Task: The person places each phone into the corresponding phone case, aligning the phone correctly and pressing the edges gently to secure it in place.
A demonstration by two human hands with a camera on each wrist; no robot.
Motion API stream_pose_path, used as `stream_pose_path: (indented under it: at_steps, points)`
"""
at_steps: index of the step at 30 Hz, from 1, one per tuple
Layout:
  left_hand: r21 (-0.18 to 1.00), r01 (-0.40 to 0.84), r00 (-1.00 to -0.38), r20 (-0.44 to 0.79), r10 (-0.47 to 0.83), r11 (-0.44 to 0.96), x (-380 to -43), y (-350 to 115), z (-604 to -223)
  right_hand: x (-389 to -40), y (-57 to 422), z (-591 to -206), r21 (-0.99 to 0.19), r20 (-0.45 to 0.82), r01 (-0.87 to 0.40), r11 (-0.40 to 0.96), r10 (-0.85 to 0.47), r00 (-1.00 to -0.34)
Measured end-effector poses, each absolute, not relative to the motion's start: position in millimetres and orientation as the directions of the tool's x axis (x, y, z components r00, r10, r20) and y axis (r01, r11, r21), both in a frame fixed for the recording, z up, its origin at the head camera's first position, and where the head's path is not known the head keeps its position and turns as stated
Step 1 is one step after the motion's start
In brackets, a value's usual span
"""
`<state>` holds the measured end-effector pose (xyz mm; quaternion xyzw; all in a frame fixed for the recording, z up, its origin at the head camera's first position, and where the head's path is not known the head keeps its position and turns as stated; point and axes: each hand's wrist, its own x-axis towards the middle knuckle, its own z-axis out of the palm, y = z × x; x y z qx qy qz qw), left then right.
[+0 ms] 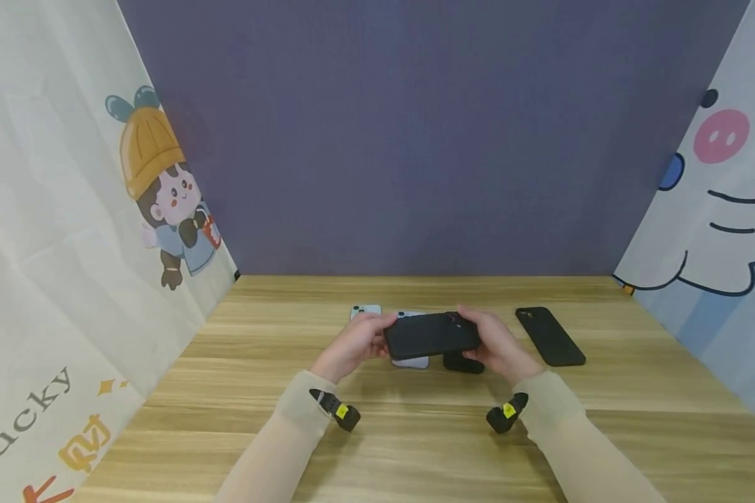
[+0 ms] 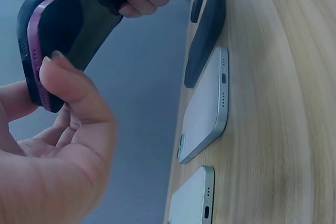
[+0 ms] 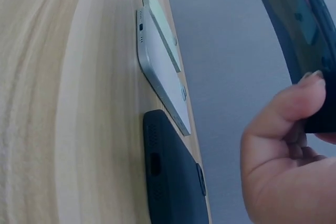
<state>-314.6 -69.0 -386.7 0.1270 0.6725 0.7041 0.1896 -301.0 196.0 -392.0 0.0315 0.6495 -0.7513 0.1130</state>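
A purple-edged phone protrudes from a black case

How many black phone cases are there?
3: the held case between left hand and right hand, a second case partly hidden behind it, a third case rightmost on the table. Others could be hidden.

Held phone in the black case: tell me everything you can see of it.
The held phone has a dark, glossy screen and a purple frame with small holes along its bottom edge. A matte black case covers its back; at the bottom end the frame stands visibly proud of the case's edge. It is held lengthwise above the table, back toward the head camera, left-hand grip at the bottom end, right-hand grip at the camera end.
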Motion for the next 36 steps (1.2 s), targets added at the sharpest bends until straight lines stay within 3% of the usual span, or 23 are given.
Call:
stream_pose_path:
  at_steps: [10,19,26,36]
  points:
    - [0.988,-0.133,-0.903,-0.089,0.421,-0.076,-315,-69,-387,-299,194,-393,-0.966,-0.139,0.165,-0.199,-0.137,-0.981]
    - [0.984,-0.161,-0.959,-0.138,0.246,-0.075,-317,-73,-390,-297,188,-390,-0.959,-0.146,0.164,-0.231,-0.093,-0.985]
    - [0.990,-0.117,-0.976,-0.098,0.197,-0.083,-321,-71,-396,-297,187,-390,-0.961,-0.154,0.172,-0.215,-0.100,-0.983]
    - [0.997,0.022,-0.984,0.008,0.180,0.080,-318,-70,-397,-295,191,-391,-0.959,-0.147,0.179,-0.218,-0.153,-0.977]
